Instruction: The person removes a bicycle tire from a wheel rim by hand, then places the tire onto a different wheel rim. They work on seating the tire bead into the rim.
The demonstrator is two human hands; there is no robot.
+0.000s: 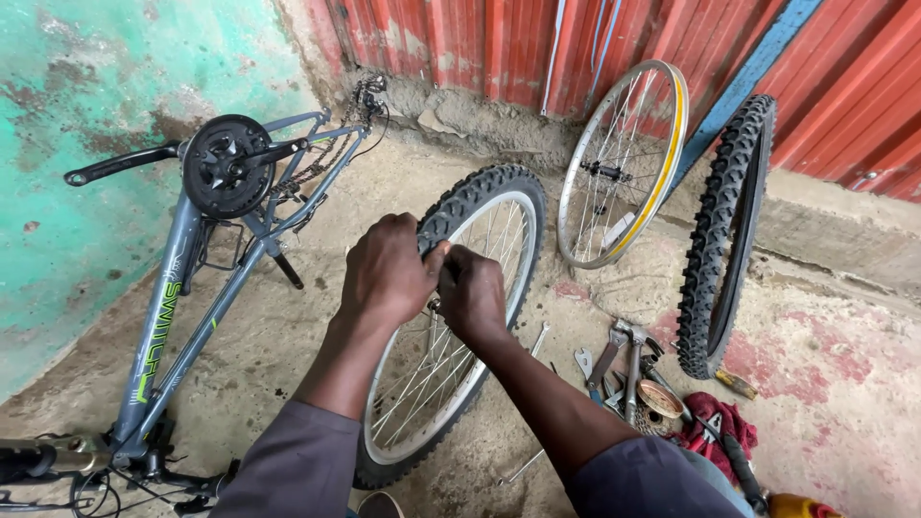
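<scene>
A bicycle wheel point(499, 225) with a knobby black tyre and silver rim stands upright on the ground in front of me. My left hand point(387, 269) grips the top of its tyre, fingers curled over the tread. Close beside it, my right hand point(473, 293) presses on the tyre edge at the rim. The two hands touch each other. Spokes show below them.
An upside-down grey bicycle frame point(206, 288) with crank and chain lies at left by a green wall. A bare rim point(624, 163) and a loose knobby tyre point(724, 230) lean at the red metal wall. Pliers and wrenches point(624, 369) and a red rag point(715, 422) lie at right.
</scene>
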